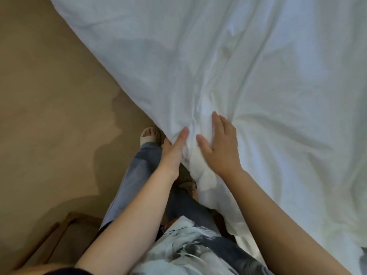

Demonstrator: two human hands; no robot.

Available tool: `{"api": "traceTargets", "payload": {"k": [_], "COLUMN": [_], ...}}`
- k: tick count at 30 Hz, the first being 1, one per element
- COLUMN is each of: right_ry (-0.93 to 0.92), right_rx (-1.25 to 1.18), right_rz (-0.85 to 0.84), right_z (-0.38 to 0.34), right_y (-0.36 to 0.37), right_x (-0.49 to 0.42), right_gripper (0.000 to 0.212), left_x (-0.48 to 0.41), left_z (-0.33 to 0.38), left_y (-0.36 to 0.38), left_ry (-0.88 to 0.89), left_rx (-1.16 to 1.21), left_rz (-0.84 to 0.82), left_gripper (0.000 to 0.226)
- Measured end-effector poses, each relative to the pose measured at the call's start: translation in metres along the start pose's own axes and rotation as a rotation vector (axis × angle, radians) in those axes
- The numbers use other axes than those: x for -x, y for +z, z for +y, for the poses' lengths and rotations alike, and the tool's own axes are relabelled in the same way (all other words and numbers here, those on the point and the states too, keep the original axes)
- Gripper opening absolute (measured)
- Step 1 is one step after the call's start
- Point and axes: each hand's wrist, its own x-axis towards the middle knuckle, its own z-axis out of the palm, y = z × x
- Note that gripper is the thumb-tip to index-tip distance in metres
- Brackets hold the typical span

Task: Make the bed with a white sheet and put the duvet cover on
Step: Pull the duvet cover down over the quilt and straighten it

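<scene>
A white sheet [248,72] covers the bed and fills the upper right of the head view, creased toward its near corner. My left hand [174,149] lies against the left side of a bunched fold at the corner, thumb stretched up along the cloth; its other fingers are hidden behind the fold. My right hand [222,147] rests flat on the sheet just right of that fold, fingers straight. The loose corner of the sheet [204,175] hangs down between my two wrists. I cannot tell whether this cloth is the sheet or the duvet cover.
Tan carpet [49,96] lies to the left of the bed. A wooden piece of furniture [65,229] stands at the lower left. My legs in blue jeans and a pale sandal [149,136] stand close against the bed's edge.
</scene>
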Motion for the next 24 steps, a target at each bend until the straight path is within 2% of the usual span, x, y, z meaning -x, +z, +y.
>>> {"api": "traceTargets", "payload": {"k": [2, 5, 8, 10, 12, 14, 18, 21, 24], "right_ry": [-0.026, -0.078, -0.050, -0.044, -0.065, -0.098, -0.082, -0.154, -0.180], "right_rx": [0.076, 0.276, 0.416, 0.394, 0.360, 0.356, 0.315, 0.261, 0.170], "right_rz": [-0.008, -0.038, 0.001, 0.066, 0.084, 0.079, 0.055, 0.012, 0.081], "right_z": [0.021, 0.065, 0.097, 0.116, 0.130, 0.139, 0.147, 0.145, 0.140], "right_y": [0.002, 0.014, 0.014, 0.009, 0.002, -0.005, -0.014, -0.023, -0.032], "right_x": [0.030, 0.083, 0.116, 0.128, 0.133, 0.132, 0.127, 0.131, 0.143], "right_gripper": [0.084, 0.096, 0.082, 0.066, 0.050, 0.039, 0.043, 0.048, 0.048], "left_x": [-0.002, -0.002, -0.004, -0.001, 0.001, 0.003, 0.013, 0.029, 0.044], "left_z": [-0.021, -0.063, -0.098, -0.122, -0.136, -0.142, -0.138, -0.138, -0.146], "left_y": [0.008, 0.019, 0.025, 0.026, 0.027, 0.023, 0.014, 0.009, 0.006], "left_ry": [0.020, 0.024, 0.030, -0.028, -0.053, -0.008, 0.102, 0.168, 0.111], "left_rx": [-0.124, -0.147, 0.074, 0.162, 0.168, 0.165, 0.078, -0.006, -0.055], "left_rz": [0.067, 0.199, 0.165, 0.043, -0.101, -0.133, -0.108, 0.017, 0.155], "left_gripper": [0.098, 0.095, 0.099, 0.103, 0.089, 0.062, 0.026, 0.021, 0.039]}}
